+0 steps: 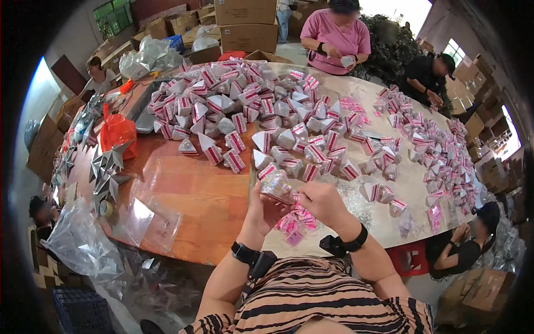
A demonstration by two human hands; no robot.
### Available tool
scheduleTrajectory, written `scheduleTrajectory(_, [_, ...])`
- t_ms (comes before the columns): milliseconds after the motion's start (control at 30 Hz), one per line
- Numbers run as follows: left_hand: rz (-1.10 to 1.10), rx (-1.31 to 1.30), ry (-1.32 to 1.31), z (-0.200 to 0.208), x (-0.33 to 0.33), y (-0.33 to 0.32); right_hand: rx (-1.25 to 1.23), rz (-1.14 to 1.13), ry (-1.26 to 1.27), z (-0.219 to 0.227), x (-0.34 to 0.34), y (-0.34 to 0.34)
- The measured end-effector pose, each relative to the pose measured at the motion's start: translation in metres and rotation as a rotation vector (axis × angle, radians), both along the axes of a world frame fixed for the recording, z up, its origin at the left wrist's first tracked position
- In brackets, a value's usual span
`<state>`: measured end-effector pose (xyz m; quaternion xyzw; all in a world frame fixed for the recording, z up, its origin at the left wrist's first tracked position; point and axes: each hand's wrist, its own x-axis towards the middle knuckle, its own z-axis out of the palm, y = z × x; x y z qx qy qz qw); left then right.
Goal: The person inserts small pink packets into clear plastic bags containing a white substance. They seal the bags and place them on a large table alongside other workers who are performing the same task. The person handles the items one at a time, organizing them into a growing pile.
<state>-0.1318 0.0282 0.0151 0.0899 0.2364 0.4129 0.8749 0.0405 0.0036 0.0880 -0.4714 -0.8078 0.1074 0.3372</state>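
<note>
My left hand (260, 212) is wrapped round a small clear packet (276, 186) with a shiny, glittery filling and a pink-and-white label strip. Close against its right side, my right hand (321, 204) is closed, fingertips pinched at the packet's lower corner. A bit of pink shows between the fingertips, too small to name. Below the hands lies a loose pile of pink tags (295, 221) on the table. Just beyond my hands, many similar labelled packets (228, 100) are heaped, some turned to show white sides.
The table (189, 217) is part orange wood, part pale board. Silver stars (107, 170), an orange-red plastic bag (118, 133), a tape roll (105, 209) and clear plastic sleeves (156, 222) lie left. A person in pink (336, 36) and others work around it. Cardboard boxes (246, 25) stand behind.
</note>
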Motion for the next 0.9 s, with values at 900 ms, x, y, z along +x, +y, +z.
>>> scheduleTrajectory(900, [-0.073, -0.075, -0.055, -0.01, -0.017, 0.012, 0.076, 0.016, -0.31, -0.004, -0.025, 0.003])
